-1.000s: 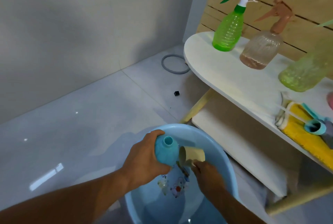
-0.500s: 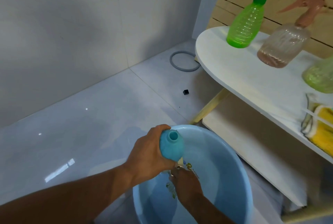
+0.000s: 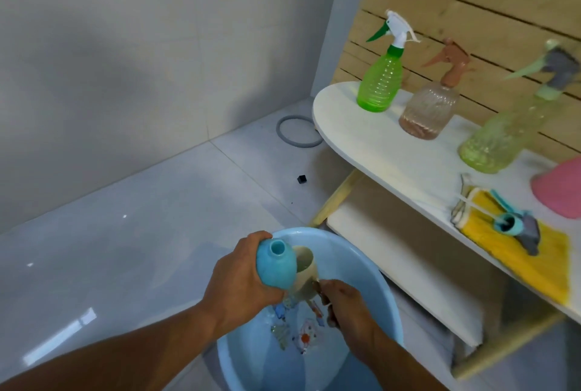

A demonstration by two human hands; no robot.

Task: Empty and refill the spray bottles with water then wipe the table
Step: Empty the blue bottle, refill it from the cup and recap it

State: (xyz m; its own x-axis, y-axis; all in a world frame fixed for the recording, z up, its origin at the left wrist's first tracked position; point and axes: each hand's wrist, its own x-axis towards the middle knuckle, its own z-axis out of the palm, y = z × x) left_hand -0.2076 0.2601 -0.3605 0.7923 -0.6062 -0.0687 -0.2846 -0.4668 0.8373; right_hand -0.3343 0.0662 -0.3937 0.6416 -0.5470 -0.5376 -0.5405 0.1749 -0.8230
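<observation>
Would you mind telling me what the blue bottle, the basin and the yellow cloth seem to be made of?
Blue bottle: opaque matte plastic, by its smooth moulded neck. Blue basin: glossy plastic, probably, with a thin rolled rim and a soft sheen. Yellow cloth: likely fuzzy microfibre or towelling, with a dull surface and a stitched pale edge.

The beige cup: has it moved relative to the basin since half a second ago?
Yes. The beige cup, then almost hidden low behind the blue bottle, has come up above the basin water beside the bottle's open neck, held by the right hand.
</observation>
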